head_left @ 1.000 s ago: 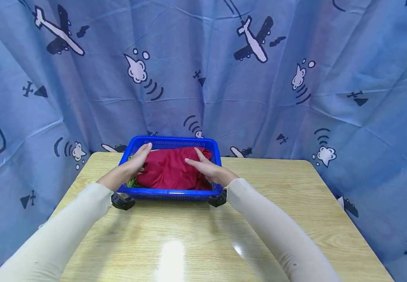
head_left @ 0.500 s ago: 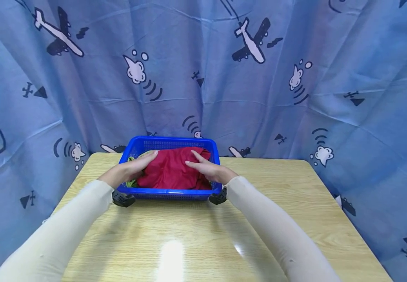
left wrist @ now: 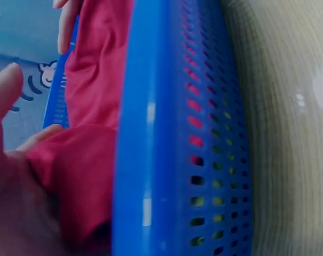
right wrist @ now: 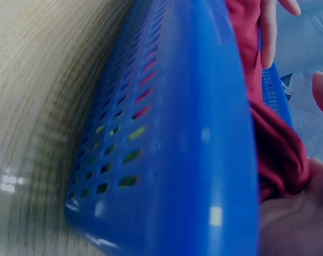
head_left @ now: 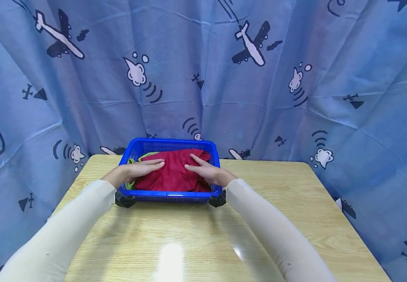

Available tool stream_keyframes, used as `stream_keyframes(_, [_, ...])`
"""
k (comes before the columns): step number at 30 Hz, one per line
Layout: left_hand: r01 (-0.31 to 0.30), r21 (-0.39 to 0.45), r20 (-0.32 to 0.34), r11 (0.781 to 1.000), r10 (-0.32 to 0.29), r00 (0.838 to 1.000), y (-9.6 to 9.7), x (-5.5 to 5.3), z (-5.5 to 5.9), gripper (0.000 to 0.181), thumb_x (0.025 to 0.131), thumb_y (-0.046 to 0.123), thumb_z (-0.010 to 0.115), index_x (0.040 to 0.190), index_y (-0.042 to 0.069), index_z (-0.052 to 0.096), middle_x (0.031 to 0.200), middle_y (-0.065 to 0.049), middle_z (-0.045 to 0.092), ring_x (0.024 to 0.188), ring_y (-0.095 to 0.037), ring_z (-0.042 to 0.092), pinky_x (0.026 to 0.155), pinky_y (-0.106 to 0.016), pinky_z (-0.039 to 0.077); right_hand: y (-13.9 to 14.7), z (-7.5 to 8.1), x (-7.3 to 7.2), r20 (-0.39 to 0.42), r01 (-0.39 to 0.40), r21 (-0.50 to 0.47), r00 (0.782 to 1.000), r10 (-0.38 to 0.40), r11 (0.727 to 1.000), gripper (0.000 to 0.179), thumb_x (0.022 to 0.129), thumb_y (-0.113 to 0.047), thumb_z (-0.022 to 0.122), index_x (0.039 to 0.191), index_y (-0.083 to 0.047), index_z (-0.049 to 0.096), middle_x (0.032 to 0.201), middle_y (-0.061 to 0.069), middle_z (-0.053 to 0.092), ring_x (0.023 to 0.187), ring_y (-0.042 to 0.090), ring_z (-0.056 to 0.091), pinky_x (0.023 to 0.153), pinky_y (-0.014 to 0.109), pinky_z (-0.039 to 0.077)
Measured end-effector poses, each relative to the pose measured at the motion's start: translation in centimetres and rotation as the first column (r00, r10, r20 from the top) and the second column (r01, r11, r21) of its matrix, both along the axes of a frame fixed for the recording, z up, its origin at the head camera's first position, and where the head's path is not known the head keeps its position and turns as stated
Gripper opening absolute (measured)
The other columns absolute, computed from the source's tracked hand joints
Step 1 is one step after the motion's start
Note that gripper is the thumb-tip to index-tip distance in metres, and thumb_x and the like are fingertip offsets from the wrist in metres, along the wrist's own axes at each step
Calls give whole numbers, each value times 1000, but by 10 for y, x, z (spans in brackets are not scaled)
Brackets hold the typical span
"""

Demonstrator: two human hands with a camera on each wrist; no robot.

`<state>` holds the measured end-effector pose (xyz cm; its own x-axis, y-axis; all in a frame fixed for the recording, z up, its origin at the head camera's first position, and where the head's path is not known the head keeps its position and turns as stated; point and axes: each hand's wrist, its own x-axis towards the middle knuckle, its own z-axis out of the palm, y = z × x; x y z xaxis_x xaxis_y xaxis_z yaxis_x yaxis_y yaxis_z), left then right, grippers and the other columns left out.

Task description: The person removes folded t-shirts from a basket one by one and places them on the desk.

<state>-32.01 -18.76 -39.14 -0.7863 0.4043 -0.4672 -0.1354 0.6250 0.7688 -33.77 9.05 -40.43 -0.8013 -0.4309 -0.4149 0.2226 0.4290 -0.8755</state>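
Dark red cloth (head_left: 175, 170) lies bunched in a blue plastic basket (head_left: 175, 194) at the table's far side. My left hand (head_left: 138, 169) reaches over the basket's left end, its straight fingers pointing inward above the cloth. In the left wrist view, a fold of red cloth rests against that hand (left wrist: 17, 208), with the thumb apart. At the right end, my right hand (head_left: 207, 171) touches the cloth with thumb and fingers spread. Red folds lie against its palm (right wrist: 294, 226) in the right wrist view. Yellow-green material (head_left: 130, 184) shows beneath the cloth at left; its kind is unclear.
The basket stands on a light wood-grain table (head_left: 175, 235), in front of a blue curtain (head_left: 175, 105) printed with planes. Its perforated front wall (left wrist: 204, 133) faces me. A black device (head_left: 125, 199) sits under each wrist, close to the basket's front corners.
My left hand has tipped inward and down, from thumb raised to lying flatter over the red cloth. More yellow-green shows behind it. The right hand and the basket have barely moved.
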Motion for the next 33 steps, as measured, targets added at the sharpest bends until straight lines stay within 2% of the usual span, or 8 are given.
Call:
stream_keyframes(6, [-4,-8,-114,1000,3,994,3,1,-7,72,104,41,54,163,16,22,168,-23,15,155,-45,12,125,-64,16,2,-3,-1,-62,28,21,998,-27,999,76,99,-36,65,162,-24,25,170,12,17,158,35,16,127,57,19])
stream_keyframes(10, [-13,2,-194,1000,13,981,2,0,-13,79,98,25,65,162,7,21,165,-28,21,153,-45,19,125,-59,20,1,-5,-3,-107,31,70,994,-23,997,79,95,-27,71,162,-23,28,165,16,28,150,34,34,123,51,32])
stream_keyframes(13, [-41,11,-237,999,42,971,1,0,-16,84,95,17,69,161,3,20,163,-30,24,150,-45,25,124,-57,24,0,-8,-4,-148,49,109,988,-33,993,79,94,-20,73,161,-24,31,160,18,36,140,34,47,116,47,43])
stream_keyframes(18, [-92,15,-277,996,92,956,1,0,-16,85,93,10,71,161,2,21,163,-30,24,147,-43,29,123,-54,29,-1,-10,-6,-212,91,131,975,-62,987,78,91,-14,75,159,-21,36,161,19,34,137,33,48,115,44,45])
stream_keyframes(23, [-115,26,-292,993,117,949,0,2,-5,84,93,8,70,161,2,21,165,-29,20,149,-42,25,122,-52,30,0,-5,-8,-248,104,105,966,-76,989,76,91,-10,74,157,-21,39,160,18,34,128,28,54,105,37,51])
stream_keyframes(25, [-108,36,-298,994,114,948,0,3,0,83,93,8,69,161,3,21,163,-28,25,145,-39,32,118,-48,36,2,1,-8,-250,105,83,965,-81,991,75,92,-9,73,157,-21,39,158,18,37,119,26,59,97,33,55])
stream_keyframes(29, [-92,53,-314,994,104,944,0,4,13,82,95,10,68,162,6,21,155,-27,42,123,-26,52,95,-27,47,8,14,-7,-227,93,33,970,-83,995,76,93,-5,71,158,-23,37,151,19,47,102,23,66,83,28,59])
stream_keyframes(33, [-107,75,-314,991,125,941,-2,6,27,83,95,12,68,163,13,20,149,-24,49,102,-16,58,76,-18,48,12,30,-7,-202,77,-31,976,-82,997,77,95,-4,68,160,-24,33,143,19,55,95,18,67,77,26,60])
